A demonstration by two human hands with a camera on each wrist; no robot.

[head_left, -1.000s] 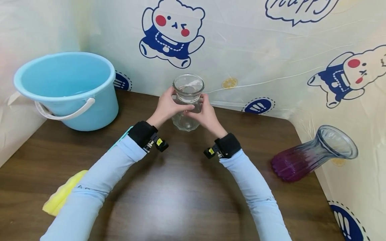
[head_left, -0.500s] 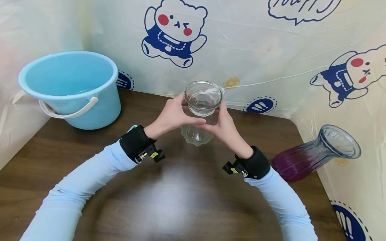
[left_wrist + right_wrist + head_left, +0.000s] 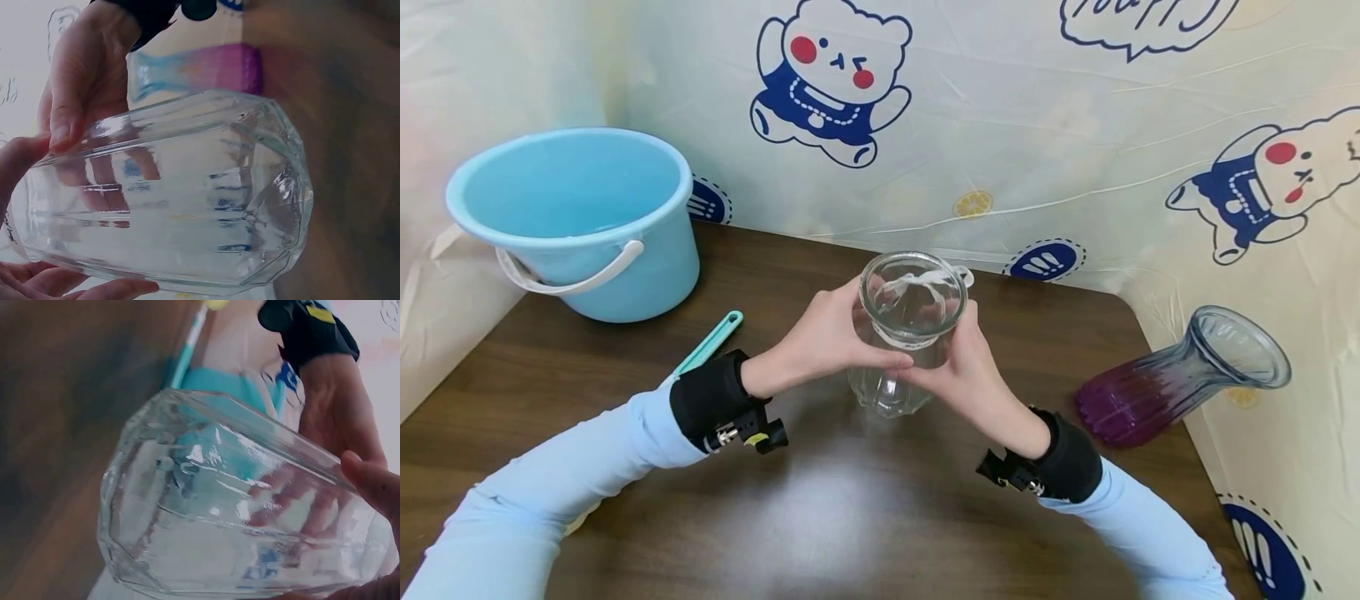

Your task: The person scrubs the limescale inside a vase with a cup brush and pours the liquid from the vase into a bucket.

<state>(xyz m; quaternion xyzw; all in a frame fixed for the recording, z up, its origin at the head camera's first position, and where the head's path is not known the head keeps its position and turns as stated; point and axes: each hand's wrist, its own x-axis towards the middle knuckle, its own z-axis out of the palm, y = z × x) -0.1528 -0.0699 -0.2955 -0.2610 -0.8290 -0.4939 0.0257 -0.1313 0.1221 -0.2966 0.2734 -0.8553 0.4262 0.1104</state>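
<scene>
Blue bucket (image 3: 662, 258) — glass vase (image 3: 1176, 383) (purple below)

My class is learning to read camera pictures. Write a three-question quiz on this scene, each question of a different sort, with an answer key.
1. Multiple choice. In the head view, what colour is the bucket?
A) red
B) light blue
C) dark green

2. True or false. The left grip and the right grip are both on the clear glass vase.

3. Fill in the blank. The lower part of the tinted vase, at the right of the head view, is ____.

Key:
1. B
2. True
3. purple
</scene>
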